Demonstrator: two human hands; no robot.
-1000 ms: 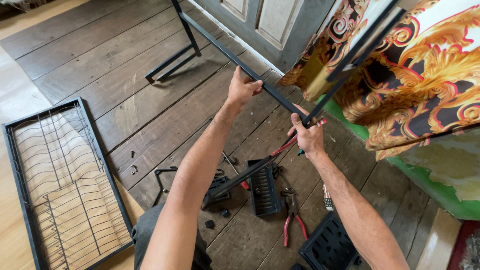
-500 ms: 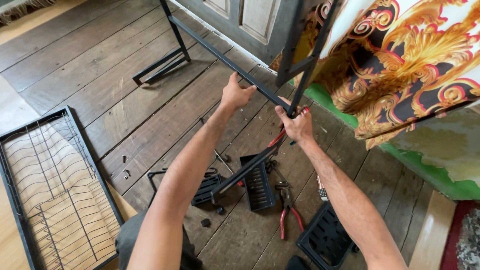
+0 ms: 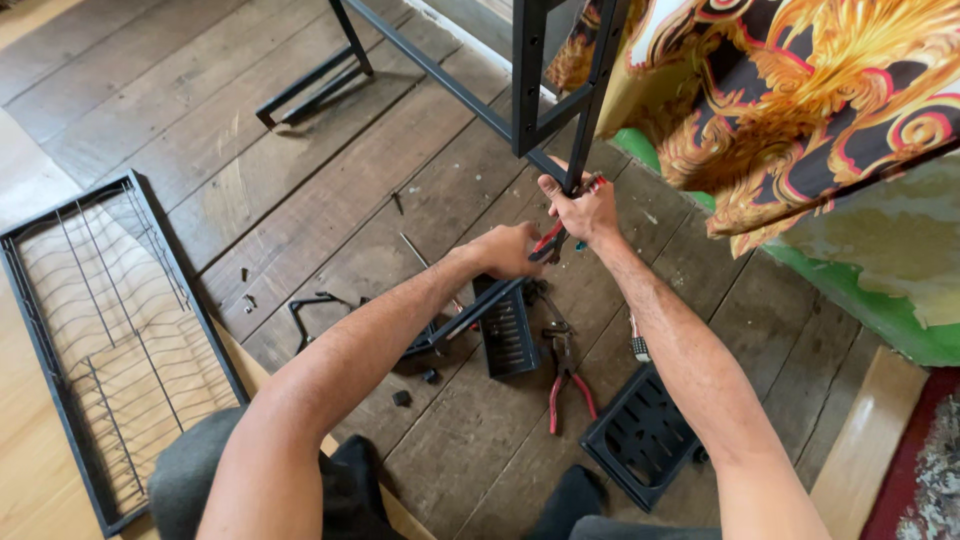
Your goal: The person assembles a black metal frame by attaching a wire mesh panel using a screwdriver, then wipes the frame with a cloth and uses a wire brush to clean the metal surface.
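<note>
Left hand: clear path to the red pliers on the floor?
Probably yes. The left hand is at the black frame bar, and the pliers lie in the open on the planks just below it; only a slotted black tray sits between, flat.

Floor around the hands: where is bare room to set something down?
Bare boards lie between the wire rack and the frame's floor foot. Crowded below the left hand and right hand: pliers, two black plastic trays and small loose parts.

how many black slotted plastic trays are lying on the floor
2 in plain view: one slotted tray just below the left hand, another tray near the right forearm. A third may be partly hidden under the arm.
</note>
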